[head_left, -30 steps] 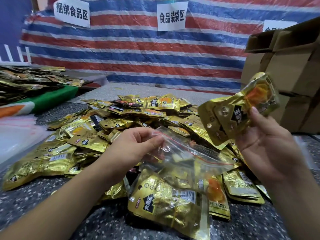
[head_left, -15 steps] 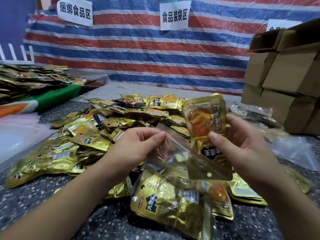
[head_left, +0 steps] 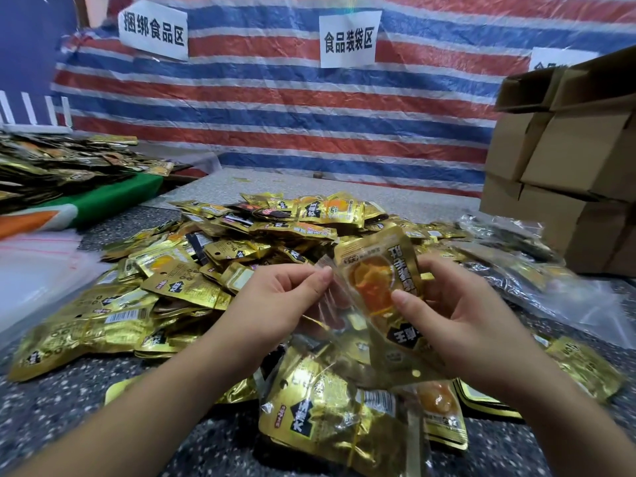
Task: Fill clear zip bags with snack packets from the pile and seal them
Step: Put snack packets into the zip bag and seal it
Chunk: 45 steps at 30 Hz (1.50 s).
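L hand (head_left: 275, 301) pinches bag (head_left: 330, 318) rim, R hand (head_left: 457, 315) grips packet (head_left: 378, 287): keep mouth wide, slide packet in straight.

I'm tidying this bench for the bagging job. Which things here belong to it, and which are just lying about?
In use:
- left hand pinching the clear zip bag
- right hand holding a gold snack packet
- pile of packets
- filled bag

Lying about:
- cardboard boxes
- paper signs
- striped tarp
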Each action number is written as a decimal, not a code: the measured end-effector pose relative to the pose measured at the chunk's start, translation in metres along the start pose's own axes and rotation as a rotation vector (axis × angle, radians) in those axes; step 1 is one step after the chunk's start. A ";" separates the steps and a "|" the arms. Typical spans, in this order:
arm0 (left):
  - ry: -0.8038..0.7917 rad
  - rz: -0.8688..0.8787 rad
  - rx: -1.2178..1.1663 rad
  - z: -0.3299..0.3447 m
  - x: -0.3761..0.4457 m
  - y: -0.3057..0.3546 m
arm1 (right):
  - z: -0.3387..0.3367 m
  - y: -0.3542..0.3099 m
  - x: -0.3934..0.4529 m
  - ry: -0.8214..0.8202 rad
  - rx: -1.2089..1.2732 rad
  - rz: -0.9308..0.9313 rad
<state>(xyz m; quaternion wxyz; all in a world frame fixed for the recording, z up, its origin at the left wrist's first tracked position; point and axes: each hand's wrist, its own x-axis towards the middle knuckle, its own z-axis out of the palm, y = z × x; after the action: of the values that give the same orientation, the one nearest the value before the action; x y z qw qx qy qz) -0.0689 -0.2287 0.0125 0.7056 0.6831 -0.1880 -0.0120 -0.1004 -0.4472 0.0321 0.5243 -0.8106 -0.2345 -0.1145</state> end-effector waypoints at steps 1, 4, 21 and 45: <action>0.003 -0.001 -0.002 0.000 0.000 0.000 | 0.001 0.001 0.000 -0.002 -0.001 0.003; 0.014 -0.002 -0.022 -0.001 0.002 -0.001 | 0.003 0.004 0.000 0.004 0.011 0.023; 0.065 0.041 -0.122 0.008 0.001 -0.001 | -0.001 0.000 0.009 0.058 -0.115 0.139; 0.121 0.104 0.077 0.011 0.001 -0.011 | 0.019 -0.019 0.033 -0.450 -0.646 0.267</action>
<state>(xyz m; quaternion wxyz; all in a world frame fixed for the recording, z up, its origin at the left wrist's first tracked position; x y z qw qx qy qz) -0.0685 -0.2404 0.0016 0.6886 0.6985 -0.1806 0.0734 -0.0824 -0.4149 0.0538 0.1888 -0.9616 -0.1880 0.0666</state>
